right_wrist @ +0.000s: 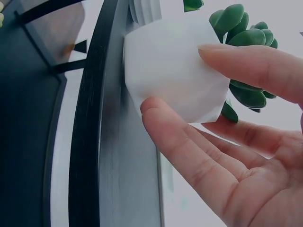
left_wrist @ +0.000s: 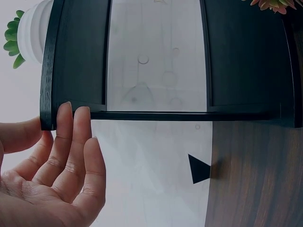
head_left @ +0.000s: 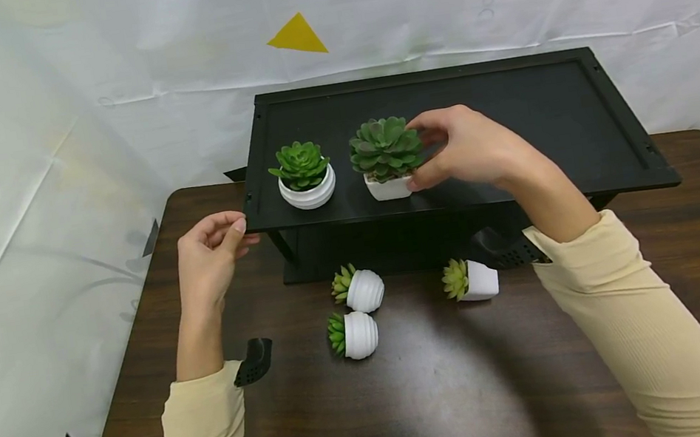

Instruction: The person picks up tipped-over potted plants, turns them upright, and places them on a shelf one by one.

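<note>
R hand (head_left: 470,145) has white sq. pot (head_left: 389,189) pinched btwn thumb & fingers, over front part of blk shelf (head_left: 523,112), near the round-pot plant (head_left: 301,165). Base touching or just off the board: can't tell. L hand (head_left: 209,249) pinches shelf's front L corner, thumb up top, fingers lower.

To do it well: grip pot walls, not leaves; keep base level w/ board; stay clear of round-pot plant, front edge too; let go only once base sits flat, fingers out sideways so leaves don't snag. L hand should hold corner steady, no lifting.

Looks: pot smooth, plain, tapers twd base, approx. upright. Succulent (head_left: 384,145) = dk-green rosette, thick leaves, spreads wider than pot.
</note>
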The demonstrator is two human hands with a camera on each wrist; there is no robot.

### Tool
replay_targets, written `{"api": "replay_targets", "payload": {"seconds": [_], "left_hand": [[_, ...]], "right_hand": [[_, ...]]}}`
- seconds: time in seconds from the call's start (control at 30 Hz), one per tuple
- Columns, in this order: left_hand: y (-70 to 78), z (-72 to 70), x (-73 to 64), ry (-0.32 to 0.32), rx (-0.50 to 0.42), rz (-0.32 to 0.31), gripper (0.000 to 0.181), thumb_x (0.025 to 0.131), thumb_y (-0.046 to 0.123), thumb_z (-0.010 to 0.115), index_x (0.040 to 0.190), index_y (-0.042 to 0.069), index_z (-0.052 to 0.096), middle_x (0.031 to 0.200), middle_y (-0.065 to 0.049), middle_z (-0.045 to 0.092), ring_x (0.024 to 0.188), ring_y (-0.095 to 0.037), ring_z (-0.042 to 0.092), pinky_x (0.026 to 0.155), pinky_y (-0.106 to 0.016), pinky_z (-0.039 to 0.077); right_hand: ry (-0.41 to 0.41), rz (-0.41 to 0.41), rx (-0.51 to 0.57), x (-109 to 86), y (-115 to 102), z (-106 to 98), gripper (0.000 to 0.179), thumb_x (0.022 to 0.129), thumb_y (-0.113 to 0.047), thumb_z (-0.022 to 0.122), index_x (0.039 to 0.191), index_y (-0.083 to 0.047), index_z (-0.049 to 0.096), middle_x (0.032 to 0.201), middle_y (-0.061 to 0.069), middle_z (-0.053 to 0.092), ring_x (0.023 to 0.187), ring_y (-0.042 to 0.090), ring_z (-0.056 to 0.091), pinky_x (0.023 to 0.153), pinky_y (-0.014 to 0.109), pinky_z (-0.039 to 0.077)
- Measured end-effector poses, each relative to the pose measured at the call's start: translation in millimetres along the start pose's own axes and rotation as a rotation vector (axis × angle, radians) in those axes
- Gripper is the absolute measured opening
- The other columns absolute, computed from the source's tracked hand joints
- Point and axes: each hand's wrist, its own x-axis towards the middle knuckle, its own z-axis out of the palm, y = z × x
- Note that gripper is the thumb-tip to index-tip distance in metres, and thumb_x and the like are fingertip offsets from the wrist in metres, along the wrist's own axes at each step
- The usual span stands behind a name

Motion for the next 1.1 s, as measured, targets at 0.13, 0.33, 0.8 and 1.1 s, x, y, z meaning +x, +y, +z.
{"api": "replay_targets", "payload": {"seconds": [0.13, 0.33, 0.8, 1.1], "left_hand": [[0.0, 0.0, 0.2, 0.002, -0.006, 0.004, 0.020, 0.090, 0.012, 0.058, 0.104, -0.004, 0.060, 0.079, 0.004, 0.065, 0.074, -0.014, 0.066, 0.072, -0.025, 0.052], [0.4, 0.0, 0.3, 0.002, -0.008, 0.003, 0.021, 0.090, 0.012, 0.059, 0.103, -0.004, 0.060, 0.079, 0.004, 0.065, 0.074, -0.014, 0.066, 0.071, -0.024, 0.052], [1.7, -0.6, -0.6, 0.002, -0.002, -0.002, 0.020, 0.090, 0.012, 0.058, 0.104, -0.003, 0.060, 0.079, 0.004, 0.064, 0.074, -0.013, 0.066, 0.071, -0.023, 0.052], [1.4, -0.8, -0.4, 0.003, 0.000, 0.003, 0.020, 0.090, 0.011, 0.058, 0.104, -0.004, 0.059, 0.079, 0.004, 0.064, 0.072, -0.011, 0.066, 0.071, -0.023, 0.052]], "right_hand": [[0.002, 0.009, -0.004, 3.8, 0, 1, 0.058, 0.075, -0.004, 0.072, 0.127, -0.003, 0.047, 0.114, 0.016, 0.056, 0.101, 0.025, 0.055, 0.083, 0.039, 0.047], [0.007, 0.010, 0.002, 10.7, 0, 4, 0.058, 0.075, -0.002, 0.071, 0.127, -0.002, 0.046, 0.113, 0.016, 0.056, 0.101, 0.024, 0.055, 0.081, 0.038, 0.049], [0.018, -0.004, -0.014, 15.2, -1, 12, 0.059, 0.074, -0.004, 0.073, 0.127, -0.002, 0.046, 0.113, 0.017, 0.055, 0.098, 0.027, 0.058, 0.084, 0.041, 0.047], [-0.002, -0.015, -0.017, 12.6, -2, 12, 0.062, 0.075, -0.002, 0.072, 0.129, 0.000, 0.043, 0.114, 0.019, 0.054, 0.097, 0.030, 0.060, 0.084, 0.042, 0.046]]}}
